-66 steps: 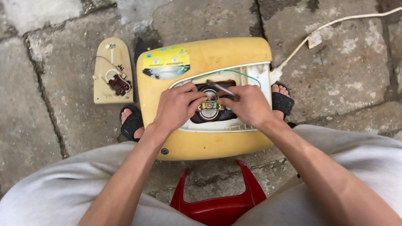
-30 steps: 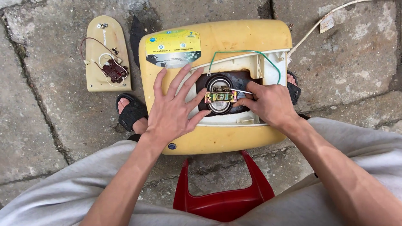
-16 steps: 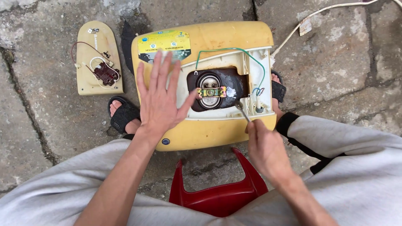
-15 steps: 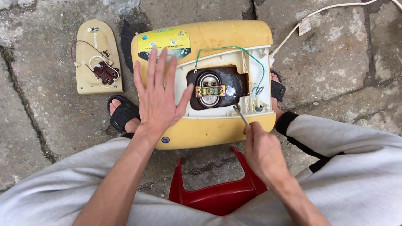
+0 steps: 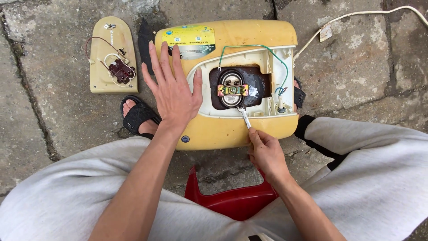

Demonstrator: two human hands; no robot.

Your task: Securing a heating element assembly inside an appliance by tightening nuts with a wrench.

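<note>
A yellow water heater lies on the stone paving between my feet, its service opening uncovered. Inside sits a dark round flange with a small yellow and pink clamp bar across it, and a green wire loops above. My left hand rests flat, fingers spread, on the heater's left side. My right hand grips a slim metal wrench whose head reaches the lower edge of the flange.
The removed yellow cover plate with a thermostat and wires lies to the upper left. A white power cord runs off to the upper right. A red plastic stool is under me. My sandalled foot is left of the heater.
My right hand drew back from the flange toward my body and now holds the wrench by its handle. My left hand shifted left and laid flat on the casing.
</note>
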